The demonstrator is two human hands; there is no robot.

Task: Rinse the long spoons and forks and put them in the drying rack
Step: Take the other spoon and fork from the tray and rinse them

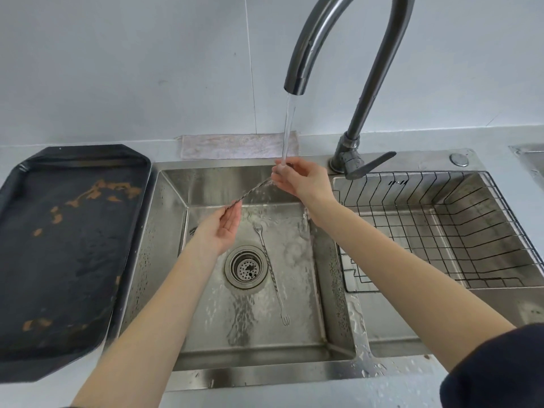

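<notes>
Both hands pinch one twisted utensil [253, 189] under the tap's stream: left hand [222, 228] low, right hand [297, 179] high; one fork [270, 270] lies in the sink [332, 290].

A pale grey tiled wall [147, 60] rises behind a light grey countertop [412, 139]. A dark, worn rectangular tray with clipped corners [59, 260] lies on the counter at left, and a pinkish folded cloth [232, 146] rests against the wall. Soft, even light falls throughout.

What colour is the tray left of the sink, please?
Black tray with orange-brown stains, head view.
</notes>
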